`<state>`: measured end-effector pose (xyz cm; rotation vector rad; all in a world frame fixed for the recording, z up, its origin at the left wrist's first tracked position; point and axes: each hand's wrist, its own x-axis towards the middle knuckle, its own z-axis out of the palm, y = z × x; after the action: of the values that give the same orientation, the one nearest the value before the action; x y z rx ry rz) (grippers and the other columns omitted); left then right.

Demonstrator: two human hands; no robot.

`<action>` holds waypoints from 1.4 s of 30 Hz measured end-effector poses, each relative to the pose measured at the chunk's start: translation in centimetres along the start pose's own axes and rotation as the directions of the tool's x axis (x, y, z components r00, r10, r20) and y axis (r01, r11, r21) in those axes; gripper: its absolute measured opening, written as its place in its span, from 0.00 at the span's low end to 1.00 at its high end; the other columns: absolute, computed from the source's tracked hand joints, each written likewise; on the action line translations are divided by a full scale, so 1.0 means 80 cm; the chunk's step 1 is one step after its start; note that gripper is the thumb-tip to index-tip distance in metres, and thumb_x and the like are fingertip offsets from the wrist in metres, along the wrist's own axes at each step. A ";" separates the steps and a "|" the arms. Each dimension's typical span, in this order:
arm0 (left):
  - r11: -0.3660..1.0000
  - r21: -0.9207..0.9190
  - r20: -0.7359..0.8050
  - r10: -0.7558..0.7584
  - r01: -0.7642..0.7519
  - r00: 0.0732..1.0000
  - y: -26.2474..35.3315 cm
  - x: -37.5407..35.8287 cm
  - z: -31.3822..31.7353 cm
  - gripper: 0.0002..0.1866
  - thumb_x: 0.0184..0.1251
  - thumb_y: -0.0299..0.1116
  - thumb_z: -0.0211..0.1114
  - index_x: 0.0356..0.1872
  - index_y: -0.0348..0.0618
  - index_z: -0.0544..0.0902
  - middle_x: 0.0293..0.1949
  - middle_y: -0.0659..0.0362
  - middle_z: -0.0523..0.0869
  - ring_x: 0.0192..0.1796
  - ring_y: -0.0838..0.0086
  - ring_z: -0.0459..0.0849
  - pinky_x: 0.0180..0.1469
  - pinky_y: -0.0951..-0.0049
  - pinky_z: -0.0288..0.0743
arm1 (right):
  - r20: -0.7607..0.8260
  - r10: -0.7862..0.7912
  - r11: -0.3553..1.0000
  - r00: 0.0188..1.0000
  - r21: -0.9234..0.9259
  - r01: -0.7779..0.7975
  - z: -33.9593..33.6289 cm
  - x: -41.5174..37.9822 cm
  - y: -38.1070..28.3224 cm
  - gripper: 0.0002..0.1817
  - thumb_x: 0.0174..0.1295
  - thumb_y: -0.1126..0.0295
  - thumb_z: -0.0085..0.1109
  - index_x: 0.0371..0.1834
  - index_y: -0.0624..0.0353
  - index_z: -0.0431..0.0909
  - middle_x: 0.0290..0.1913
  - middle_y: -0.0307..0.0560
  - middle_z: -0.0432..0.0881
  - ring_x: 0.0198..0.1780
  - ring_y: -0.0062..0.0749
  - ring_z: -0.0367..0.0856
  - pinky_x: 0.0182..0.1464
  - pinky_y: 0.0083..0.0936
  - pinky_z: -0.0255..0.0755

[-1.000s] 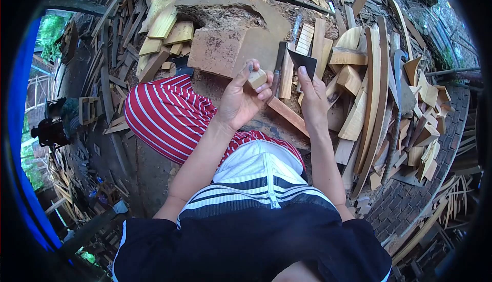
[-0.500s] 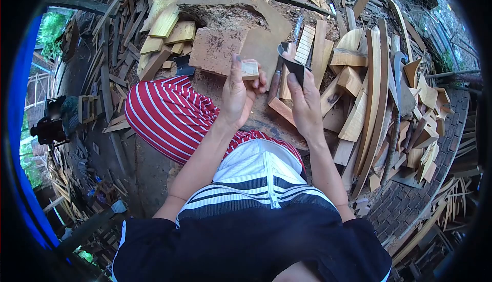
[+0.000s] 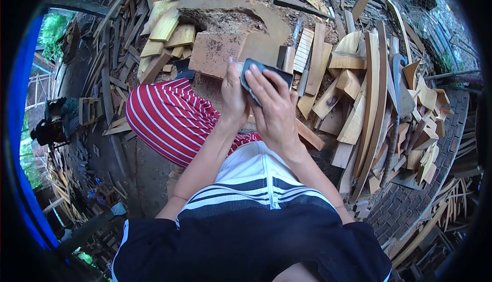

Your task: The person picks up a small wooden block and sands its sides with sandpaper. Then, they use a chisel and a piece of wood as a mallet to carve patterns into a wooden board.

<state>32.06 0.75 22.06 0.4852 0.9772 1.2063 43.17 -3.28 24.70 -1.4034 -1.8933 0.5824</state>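
Note:
My left hand point(image 3: 234, 97) is closed around a small pale wooden block point(image 3: 240, 67), only a sliver of which shows at its top edge. Over that block lies a dark sheet of sandpaper point(image 3: 285, 76), which hides most of it. My right hand point(image 3: 274, 102) holds the sandpaper, its fingers laid along the sheet and pressing it onto the block. Both hands meet above my lap, just in front of a large reddish-brown wooden block point(image 3: 215, 51).
Yellowish wood offcuts point(image 3: 179, 36) are stacked left of the large block. Planks and curved wooden pieces point(image 3: 376, 97) crowd the right side. A thin metal tool point(image 3: 296, 31) lies beyond my right hand. My knee in red striped cloth point(image 3: 166, 118) is at left.
My right hand has moved left and brought the sandpaper from beside the small block onto it. My left hand still holds the block in nearly the same place.

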 end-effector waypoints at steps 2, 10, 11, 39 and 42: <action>0.999 0.041 -0.028 0.023 -0.022 0.999 -0.007 0.002 -0.006 0.24 0.77 0.53 0.39 0.46 0.42 0.75 0.41 0.59 0.80 0.43 0.76 0.80 0.48 0.73 0.78 | 0.011 0.016 0.999 1.000 0.036 -0.017 0.001 -0.001 0.004 0.29 0.55 0.73 0.58 0.64 0.55 0.71 0.65 0.45 0.72 0.63 0.43 0.67 0.59 0.38 0.61; 0.952 -0.304 0.350 0.076 0.037 0.934 -0.004 0.003 0.001 0.18 0.78 0.48 0.41 0.49 0.45 0.71 0.34 0.60 0.76 0.31 0.80 0.69 0.41 0.75 0.69 | 0.177 0.463 0.684 0.868 0.551 -0.478 -0.001 0.021 0.082 0.19 0.71 0.65 0.47 0.61 0.61 0.72 0.48 0.58 0.77 0.52 0.33 0.76 0.48 0.29 0.74; 0.952 -0.305 0.342 0.088 0.022 0.936 0.003 0.001 0.003 0.18 0.78 0.48 0.41 0.49 0.45 0.71 0.34 0.60 0.76 0.31 0.80 0.69 0.41 0.75 0.69 | 0.198 0.554 0.645 0.809 0.512 -0.567 -0.007 0.022 0.086 0.20 0.70 0.65 0.48 0.62 0.60 0.72 0.50 0.57 0.77 0.53 0.36 0.76 0.52 0.31 0.72; 0.999 0.027 0.363 0.014 -0.026 0.932 0.022 -0.023 -0.002 0.24 0.65 0.22 0.62 0.62 0.34 0.70 0.56 0.51 0.77 0.58 0.68 0.78 0.62 0.72 0.75 | 0.041 0.376 0.927 0.926 -0.005 -0.376 0.015 -0.054 0.155 0.20 0.69 0.65 0.48 0.63 0.54 0.72 0.62 0.44 0.74 0.62 0.37 0.69 0.59 0.39 0.60; 0.968 0.161 0.226 0.152 -0.190 0.962 0.011 -0.019 -0.003 0.23 0.62 0.21 0.65 0.59 0.33 0.73 0.49 0.54 0.82 0.52 0.77 0.81 0.56 0.77 0.75 | 0.101 0.431 0.827 0.897 0.354 -0.437 -0.013 -0.028 0.100 0.20 0.71 0.64 0.46 0.64 0.56 0.71 0.60 0.47 0.75 0.60 0.35 0.70 0.60 0.32 0.61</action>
<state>31.33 -0.44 23.19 0.8418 0.8773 1.1961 49.42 -2.97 19.11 -1.5744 -1.3705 1.1135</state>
